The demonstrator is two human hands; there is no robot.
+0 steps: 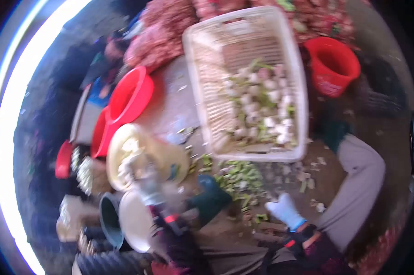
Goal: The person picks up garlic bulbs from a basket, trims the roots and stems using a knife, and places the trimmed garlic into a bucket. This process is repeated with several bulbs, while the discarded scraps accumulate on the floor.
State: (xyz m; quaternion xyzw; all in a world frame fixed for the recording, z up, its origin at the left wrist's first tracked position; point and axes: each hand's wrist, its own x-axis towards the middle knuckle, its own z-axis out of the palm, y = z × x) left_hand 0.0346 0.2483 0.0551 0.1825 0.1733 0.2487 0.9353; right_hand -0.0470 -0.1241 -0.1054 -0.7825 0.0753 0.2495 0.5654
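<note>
My left hand (146,181), in a pale glove, reaches over the mouth of a cream bucket (172,158) that holds white peeled bulbs (130,145). Motion blurs its fingers, so whether it grips a bulb does not show. My right hand (285,211), in a whitish-blue glove, is low over the floor, beside a heap of green and white trimmings (243,176). Its fingers are smeared too, and nothing can be made out in them. Beyond both hands stands a white plastic crate (250,159), tilted in view, with many white bulbs and green stems (262,103) inside.
Red net sacks (156,39) line the back. Red tubs (132,95) stand at the left, and a red bucket (333,66) at the right. A white bucket (136,220) and a dark green bucket (109,220) are near my left arm. Another person (110,50) is at upper left.
</note>
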